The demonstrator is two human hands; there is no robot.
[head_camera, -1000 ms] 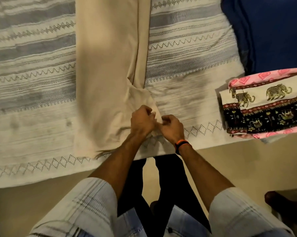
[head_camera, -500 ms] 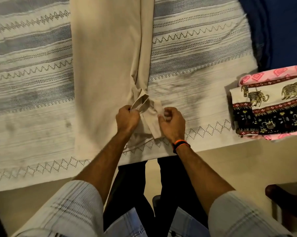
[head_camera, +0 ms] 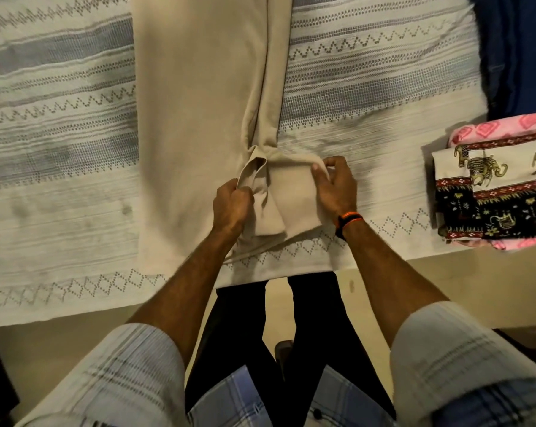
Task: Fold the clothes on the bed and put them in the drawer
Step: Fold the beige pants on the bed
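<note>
Head camera looks down on beige trousers (head_camera: 199, 112) laid lengthwise on the striped bedspread (head_camera: 60, 143). Left hand (head_camera: 231, 208) grips a raised flap of the beige fabric in curled fingers; right hand (head_camera: 334, 183) pinches the folded edge just beside it. A folded elephant-print cloth (head_camera: 501, 195) sits on pink fabric (head_camera: 488, 134) near the bed's right edge, well apart from both hands.

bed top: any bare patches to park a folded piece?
Widest bare bedspread lies left of the beige garment. A second patch sits between the garment and the elephant-print stack, with blue cloth beyond it. Crowded at the near-centre edge, where the left hand and right hand grip the garment.
</note>
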